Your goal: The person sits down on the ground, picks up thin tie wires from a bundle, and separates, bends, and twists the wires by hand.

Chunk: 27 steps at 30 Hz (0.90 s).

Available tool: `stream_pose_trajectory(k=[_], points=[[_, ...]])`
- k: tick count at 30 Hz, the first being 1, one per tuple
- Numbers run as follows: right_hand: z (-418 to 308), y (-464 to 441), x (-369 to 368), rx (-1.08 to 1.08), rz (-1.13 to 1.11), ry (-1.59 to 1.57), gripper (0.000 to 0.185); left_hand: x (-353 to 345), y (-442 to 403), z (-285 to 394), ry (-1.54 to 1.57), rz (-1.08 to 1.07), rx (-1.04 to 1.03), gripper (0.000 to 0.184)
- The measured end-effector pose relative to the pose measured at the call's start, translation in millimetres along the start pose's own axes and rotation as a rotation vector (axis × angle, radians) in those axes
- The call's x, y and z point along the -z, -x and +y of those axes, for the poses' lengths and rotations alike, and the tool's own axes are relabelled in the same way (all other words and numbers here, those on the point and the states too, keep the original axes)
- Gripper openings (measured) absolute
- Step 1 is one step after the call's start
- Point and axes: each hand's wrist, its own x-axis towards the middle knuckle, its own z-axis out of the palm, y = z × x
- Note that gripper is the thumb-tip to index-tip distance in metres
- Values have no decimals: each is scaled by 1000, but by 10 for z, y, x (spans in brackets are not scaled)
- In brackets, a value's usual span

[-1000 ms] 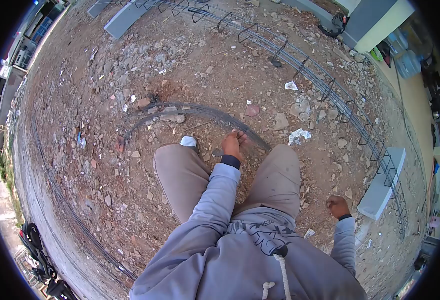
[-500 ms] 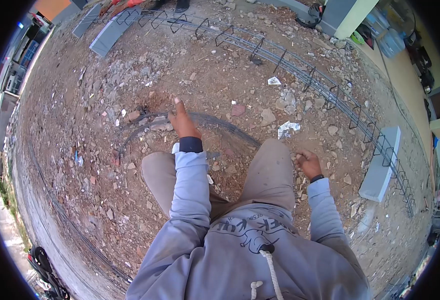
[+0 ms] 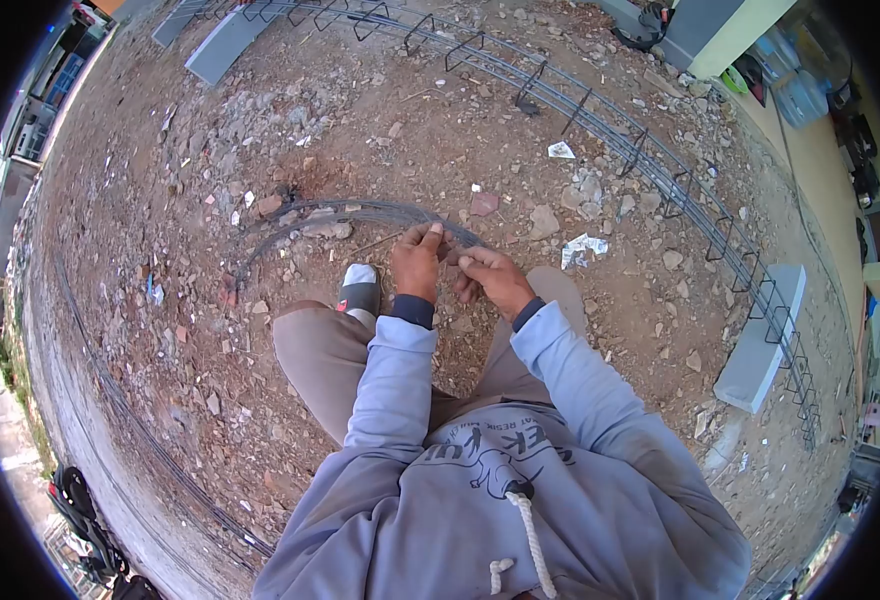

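Observation:
My left hand [image 3: 419, 262] is closed in a pinch in front of my knees, thumb against the fingertips. Close beside it on the right, my right hand [image 3: 495, 280] also has its fingers drawn together, and the fingertips of both hands nearly meet. Whatever they pinch is too small to make out. Just beyond them a curved bundle of thin dark wire [image 3: 360, 211] lies on the rubble ground, its right end partly hidden behind my hands.
A long rebar cage [image 3: 610, 135] with square stirrups arcs across the far and right side. It rests on grey blocks, one at the right [image 3: 760, 340] and one at the far left [image 3: 228, 45]. Long rods [image 3: 110, 395] lie along the left. A pillar [image 3: 715, 40] stands far right.
My left hand has moved right and nearer to me, and my right hand has come left and forward to meet it. My left foot now shows.

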Motion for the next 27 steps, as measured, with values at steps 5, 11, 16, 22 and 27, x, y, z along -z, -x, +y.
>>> stream_pose_trajectory(k=[5,11,16,22,27], points=[[282,202,168,-31,75,-340,49,71,-47,-21,37,39,14,15],[332,114,-110,-48,267,-514,53,21,9,-90,-72,-9,-69,14],[269,-127,-94,-3,301,-535,45,-86,154,-147,-77,-63,-88,13],[159,-54,-106,25,282,-222,30,-31,91,-236,-222,-89,-192,17],[243,83,-72,136,378,147,21,-40,67,-296,-220,-77,-104,23]])
